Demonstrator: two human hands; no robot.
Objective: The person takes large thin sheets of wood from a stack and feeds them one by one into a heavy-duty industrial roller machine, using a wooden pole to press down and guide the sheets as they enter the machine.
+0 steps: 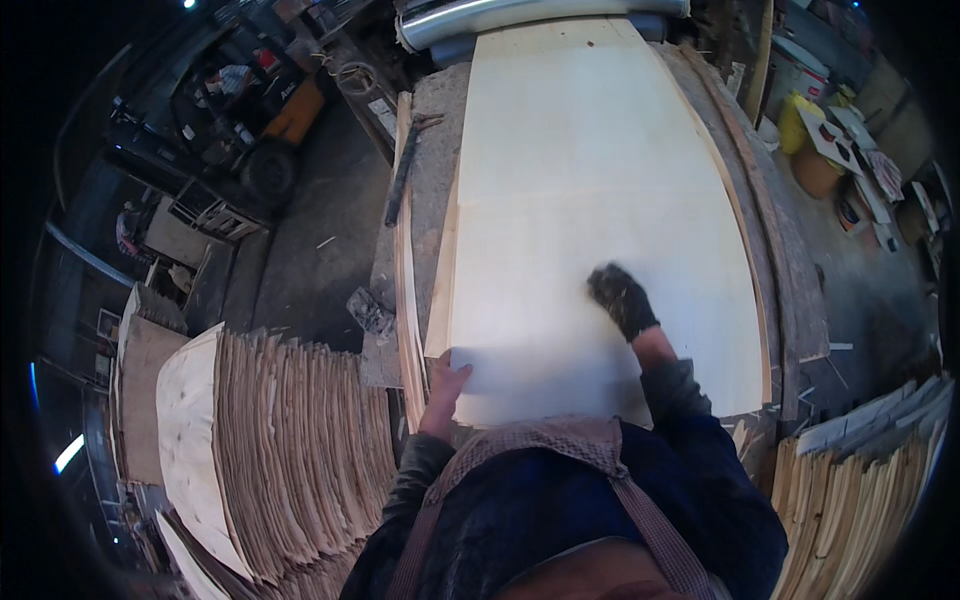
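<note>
A long stack of pale wood veneer sheets (590, 200) lies on the bench before me. Close to my body, a whitish sheet (535, 375) is smeared by motion, so its outline is unclear. My left hand (447, 388), bare, pinches the left corner of that sheet, with the thumb on top. My right hand (622, 300) wears a dark glove and is over the veneer, right of the middle. Its fingers look bent but are blurred; nothing shows clearly in them, and whether it touches the surface is unclear.
A hammer-like tool (405, 170) lies left of the veneer. Upright veneer bundles stand at left (300, 440) and right (860, 500). A shiny roller (550, 15) spans the far end. A forklift (250, 120) with a person aboard is far left; another person (127, 228) is beyond.
</note>
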